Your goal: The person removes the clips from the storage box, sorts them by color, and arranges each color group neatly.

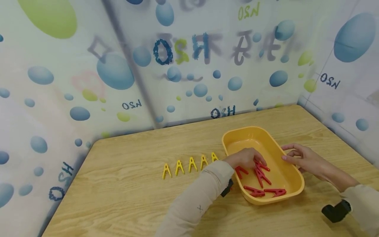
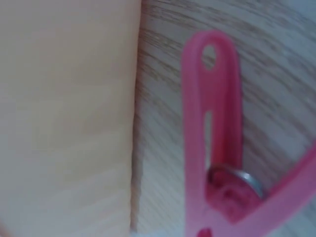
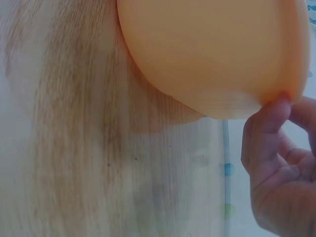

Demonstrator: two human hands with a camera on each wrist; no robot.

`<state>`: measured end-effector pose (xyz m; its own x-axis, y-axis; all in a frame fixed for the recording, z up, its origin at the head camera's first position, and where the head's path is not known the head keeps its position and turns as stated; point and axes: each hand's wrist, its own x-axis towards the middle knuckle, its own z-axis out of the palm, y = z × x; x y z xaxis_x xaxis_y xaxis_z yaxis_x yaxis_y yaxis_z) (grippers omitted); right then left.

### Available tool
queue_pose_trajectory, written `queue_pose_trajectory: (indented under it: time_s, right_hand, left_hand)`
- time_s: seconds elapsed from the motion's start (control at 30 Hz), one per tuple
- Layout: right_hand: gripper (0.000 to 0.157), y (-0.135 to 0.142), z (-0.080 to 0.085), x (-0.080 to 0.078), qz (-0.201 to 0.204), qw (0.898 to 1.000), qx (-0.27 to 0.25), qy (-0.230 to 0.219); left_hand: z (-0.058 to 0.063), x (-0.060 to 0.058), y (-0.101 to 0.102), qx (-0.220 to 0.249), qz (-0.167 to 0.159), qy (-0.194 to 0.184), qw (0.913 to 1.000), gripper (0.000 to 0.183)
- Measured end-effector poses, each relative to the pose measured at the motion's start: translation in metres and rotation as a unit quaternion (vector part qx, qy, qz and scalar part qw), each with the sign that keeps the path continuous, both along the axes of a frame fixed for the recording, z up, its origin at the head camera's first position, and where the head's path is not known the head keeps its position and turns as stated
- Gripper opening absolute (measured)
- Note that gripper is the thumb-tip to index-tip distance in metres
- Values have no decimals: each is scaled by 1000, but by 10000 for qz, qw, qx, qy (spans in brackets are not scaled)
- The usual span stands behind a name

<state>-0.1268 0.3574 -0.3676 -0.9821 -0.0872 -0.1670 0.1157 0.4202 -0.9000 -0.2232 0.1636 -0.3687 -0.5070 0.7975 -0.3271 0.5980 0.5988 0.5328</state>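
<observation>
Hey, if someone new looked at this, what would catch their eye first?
Probably the orange tray on the right of the table, with red clips inside. Next, the five yellow clips in a row to its left. Then the left hand at the red clips and the right hand holding the tray's right side.

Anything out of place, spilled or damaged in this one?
Two mild oddities. One red clip lies on the table, while the other red clips are in the orange tray; that may be deliberate. The backdrop lettering reads mirrored. Nothing looks spilled or damaged.
</observation>
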Motion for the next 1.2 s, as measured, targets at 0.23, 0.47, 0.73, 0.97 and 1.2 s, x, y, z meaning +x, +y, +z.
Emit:
queue_pose_trajectory:
  time_s: [0.23,0.47,0.73,0.97,1.2]
  right_hand:
    - [52,0,3,1,2,10000,56,18]
    - [53,3,3,1,-76,9998,202,22]
    - [54,2,1,1,-50,9996,289,45]
    - [53,-2,-2,0,-69,9996,254,-35]
    - [54,-4,-2,0,-95,9997,242,-25]
  left_hand:
    - [0,-2,0,287,-78,-87,9995,24]
    - [11,-5,-2,602,-235,140,9978,23]
    - [34,-15,-23,793,-800,496,9924,23]
    - [53,-12,-60,877,-1332,580,9855,24]
    - [62,-2,-103,1097,-1436,577,9818,24]
